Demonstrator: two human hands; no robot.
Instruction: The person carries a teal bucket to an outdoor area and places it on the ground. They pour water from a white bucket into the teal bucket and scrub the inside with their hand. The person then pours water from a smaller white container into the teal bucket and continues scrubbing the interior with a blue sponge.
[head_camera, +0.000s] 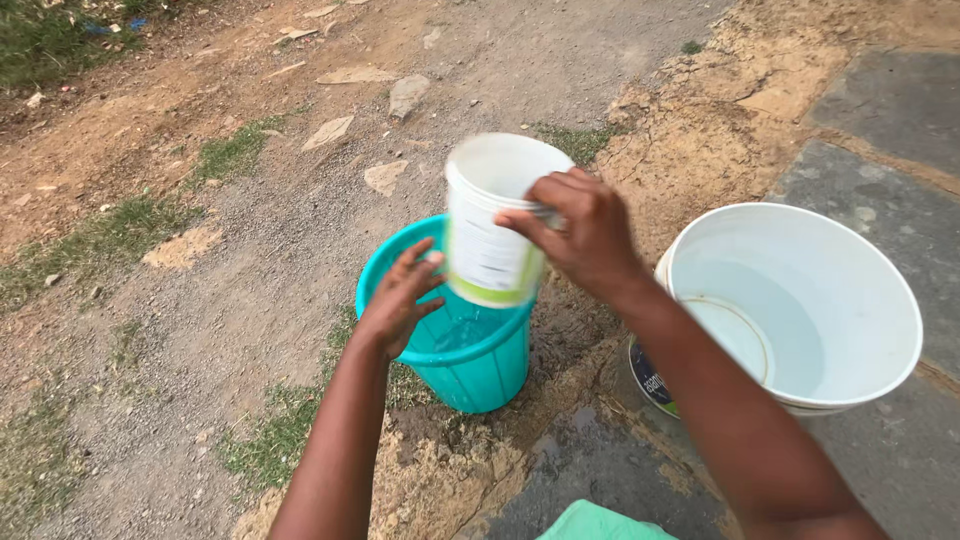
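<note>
Right hand: the right hand (585, 235) is clamped over the upper side of a small white tub (495, 220), fingers curled round its rim, tub tilted with its open mouth facing away.
Left hand: the left hand (400, 300) sits low on the tub's left, fingers half spread, fingertips touching its lower edge, no full grip there.
Small white tub: up in the air, right above the teal bucket (470, 360), its green-banded bottom edge just over the water.
Teal bucket: upright on wet ground, water inside, ribbed sides showing.
Big white bucket: the big white bucket (800, 310) stands just to the right, partly behind the right forearm, water inside.
Ground: a gravel and dirt path (250, 270) with grass patches on the left, dark stone paving (880, 130) on the right.
</note>
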